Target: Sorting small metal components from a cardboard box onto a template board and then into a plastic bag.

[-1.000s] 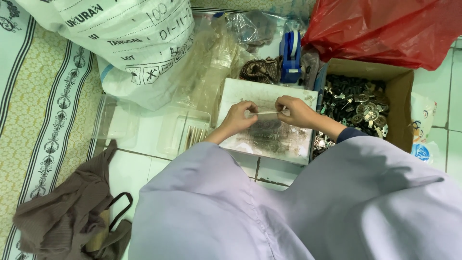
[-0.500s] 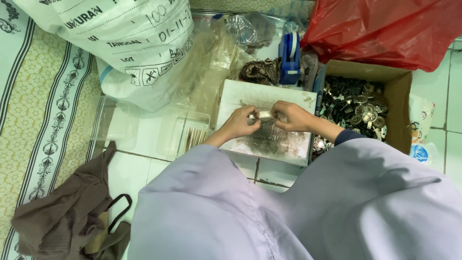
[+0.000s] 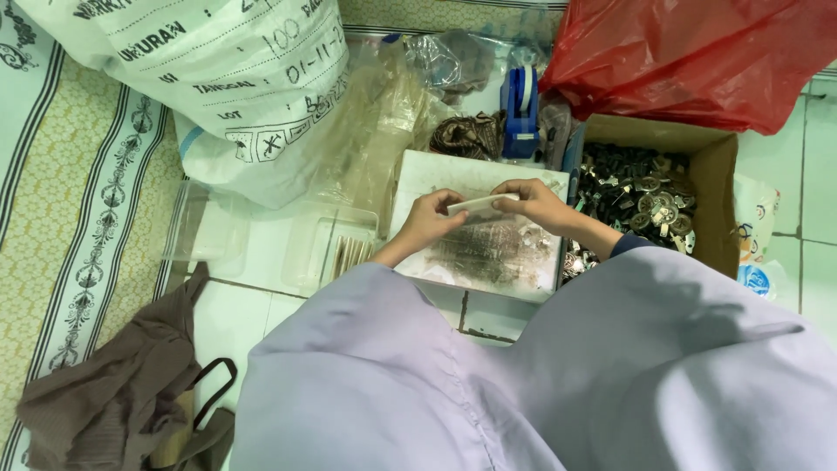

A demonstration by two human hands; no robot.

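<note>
At far left of the white tray — floor mat point(image 3: 83, 227): patterned green-and-cream strip, lying flat on the tiles.
Brown bag point(image 3: 113, 401): crumpled cloth with a dark strap, below-left of the tray, well apart from it.
White sack point(image 3: 218, 78): large, printed, above-left of the tray; clear plastic sheeting point(image 3: 366, 113) lies between sack and tray.
Clear container point(image 3: 336, 249): just beside the tray's left edge; thin pale sticks show inside.
White tray point(image 3: 436, 170): flat, rectangular, centre of the work area; a smear of small dark and shiny parts point(image 3: 488, 249) covers its near half.
Left hand point(image 3: 432, 218): over the tray, fingers pinched narrow on the left end of the white strip.
White strip point(image 3: 484, 205): small, pale, elongated piece held level above the tray, between both hands; finer detail cannot be told.
Right hand point(image 3: 536, 205): over the tray's right half, thumb and fingers closed on the strip's right end.
Blue tape dispenser point(image 3: 520, 109): upright, just above the tray's top edge.
Cardboard box point(image 3: 719, 187): touching the tray's right side, well filled with dark and silver metal parts point(image 3: 641, 192).
Red plastic bag point(image 3: 697, 52): above-right of the tray, behind the box.
Progress (judged): one piece is in hand; the box looks far from emptied, so most of the work appears left.
</note>
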